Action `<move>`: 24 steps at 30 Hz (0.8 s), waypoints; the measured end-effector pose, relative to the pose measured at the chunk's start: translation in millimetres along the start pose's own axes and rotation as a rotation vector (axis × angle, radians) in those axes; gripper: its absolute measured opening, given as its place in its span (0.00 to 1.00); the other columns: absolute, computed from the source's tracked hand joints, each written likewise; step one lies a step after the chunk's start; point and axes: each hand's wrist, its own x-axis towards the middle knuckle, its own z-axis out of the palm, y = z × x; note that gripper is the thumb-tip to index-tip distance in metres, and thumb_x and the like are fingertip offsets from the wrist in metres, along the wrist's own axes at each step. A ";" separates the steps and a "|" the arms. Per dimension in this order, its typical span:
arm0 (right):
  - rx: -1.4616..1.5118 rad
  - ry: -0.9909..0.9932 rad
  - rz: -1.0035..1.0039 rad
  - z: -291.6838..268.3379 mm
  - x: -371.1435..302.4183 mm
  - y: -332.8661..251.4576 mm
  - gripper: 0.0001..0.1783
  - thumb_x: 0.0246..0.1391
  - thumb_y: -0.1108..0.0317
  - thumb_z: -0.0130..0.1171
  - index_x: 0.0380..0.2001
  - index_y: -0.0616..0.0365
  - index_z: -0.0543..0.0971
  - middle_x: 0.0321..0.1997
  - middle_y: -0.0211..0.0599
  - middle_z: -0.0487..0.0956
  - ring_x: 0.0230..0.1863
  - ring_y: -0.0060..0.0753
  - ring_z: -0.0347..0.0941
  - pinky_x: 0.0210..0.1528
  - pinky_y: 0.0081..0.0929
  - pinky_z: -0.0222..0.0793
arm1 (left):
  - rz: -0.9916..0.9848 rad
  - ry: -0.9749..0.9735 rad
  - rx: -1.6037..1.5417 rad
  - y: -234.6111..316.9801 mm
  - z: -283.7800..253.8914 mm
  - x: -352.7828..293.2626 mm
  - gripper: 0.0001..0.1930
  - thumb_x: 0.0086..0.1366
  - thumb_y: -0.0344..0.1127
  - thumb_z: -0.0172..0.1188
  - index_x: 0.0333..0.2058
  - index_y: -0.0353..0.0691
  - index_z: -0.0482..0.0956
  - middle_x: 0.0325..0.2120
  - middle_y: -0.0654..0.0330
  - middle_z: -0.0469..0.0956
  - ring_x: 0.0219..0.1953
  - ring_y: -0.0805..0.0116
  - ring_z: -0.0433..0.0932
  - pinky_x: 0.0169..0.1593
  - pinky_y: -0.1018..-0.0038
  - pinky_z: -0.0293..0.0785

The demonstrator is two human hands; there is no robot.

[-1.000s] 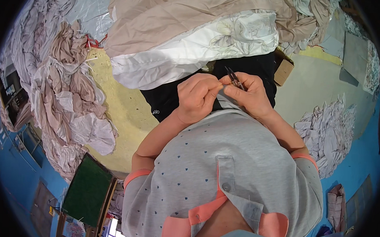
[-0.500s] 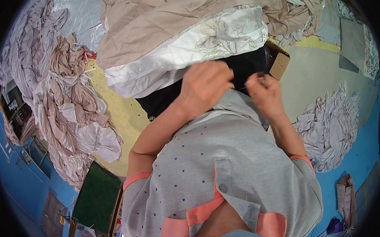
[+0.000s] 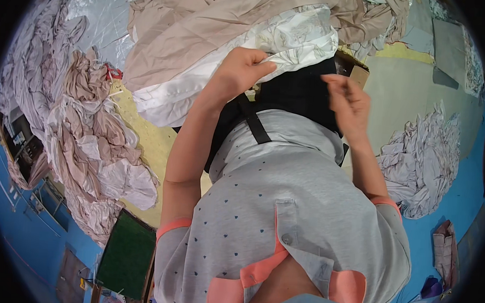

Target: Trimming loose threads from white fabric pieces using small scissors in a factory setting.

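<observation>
The white printed cloth with faint leaf outlines lies folded at the near edge of the fabric heap in front of me, on top of a black garment that spreads across my lap. My left hand has its fingers curled together and pinched on the cloth's lower edge, which looks like a grip meant to lift or peel that layer off the black one beneath. My right hand hangs just beside the black garment's right side, fingers loosely bent and close together; it is blurred, so I cannot tell whether anything small sits between them. Above the white cloth a large beige sheet drapes over the heap. To the left, crumpled beige and pale garments pile on the yellow floor mat, and another pale heap sits at the right. A dark green board stands near the lower left corner.
</observation>
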 end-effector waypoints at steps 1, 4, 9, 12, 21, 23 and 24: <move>-0.037 -0.027 -0.089 18.6 2.0 -4.5 0.09 0.58 0.73 0.53 0.39 0.62 0.80 0.26 0.20 0.72 0.27 0.11 0.64 0.30 0.12 0.60 | 0.015 0.015 -0.123 1.9 2.5 -4.5 0.12 0.60 0.38 0.60 0.26 0.33 0.78 0.17 0.73 0.68 0.21 0.84 0.61 0.25 0.80 0.58; -0.182 -0.060 -0.256 46.2 15.4 -0.2 0.09 0.51 0.76 0.60 0.38 0.62 0.79 0.30 0.26 0.76 0.31 0.12 0.69 0.34 0.12 0.64 | 0.038 0.058 -0.327 3.1 11.5 -14.4 0.11 0.61 0.35 0.60 0.25 0.33 0.78 0.18 0.76 0.66 0.22 0.87 0.58 0.24 0.83 0.54; -0.162 -0.057 -0.216 58.9 22.6 5.5 0.07 0.49 0.76 0.63 0.34 0.63 0.79 0.29 0.25 0.76 0.29 0.12 0.68 0.32 0.13 0.64 | 0.090 0.101 -0.373 3.8 14.6 -22.5 0.12 0.61 0.35 0.59 0.26 0.29 0.78 0.17 0.74 0.65 0.22 0.85 0.60 0.23 0.81 0.57; -0.166 -0.060 -0.239 61.5 23.4 5.0 0.05 0.49 0.75 0.64 0.31 0.63 0.79 0.26 0.22 0.75 0.27 0.10 0.67 0.30 0.12 0.63 | 0.103 0.106 -0.340 4.2 14.4 -24.1 0.12 0.60 0.34 0.58 0.26 0.29 0.77 0.16 0.74 0.65 0.22 0.85 0.60 0.23 0.81 0.57; -0.124 -0.118 -0.129 65.1 19.7 0.6 0.06 0.49 0.73 0.60 0.23 0.61 0.73 0.18 0.18 0.68 0.21 0.07 0.58 0.22 0.13 0.55 | 0.116 0.126 -0.335 2.5 18.8 -24.2 0.11 0.61 0.32 0.60 0.20 0.34 0.74 0.17 0.78 0.61 0.22 0.87 0.55 0.22 0.82 0.50; -0.138 -0.098 -0.178 63.0 16.7 1.4 0.06 0.49 0.74 0.59 0.23 0.60 0.73 0.18 0.17 0.67 0.21 0.07 0.57 0.22 0.13 0.53 | 0.094 0.144 -0.322 2.9 17.5 -24.4 0.12 0.60 0.33 0.58 0.22 0.29 0.75 0.14 0.74 0.63 0.21 0.86 0.59 0.21 0.80 0.55; -0.138 -0.099 -0.176 61.5 15.0 1.1 0.06 0.49 0.74 0.59 0.23 0.60 0.73 0.18 0.17 0.67 0.21 0.07 0.57 0.22 0.13 0.53 | 0.092 0.144 -0.323 2.9 16.9 -24.7 0.12 0.60 0.33 0.58 0.22 0.29 0.75 0.14 0.74 0.63 0.21 0.86 0.59 0.21 0.80 0.55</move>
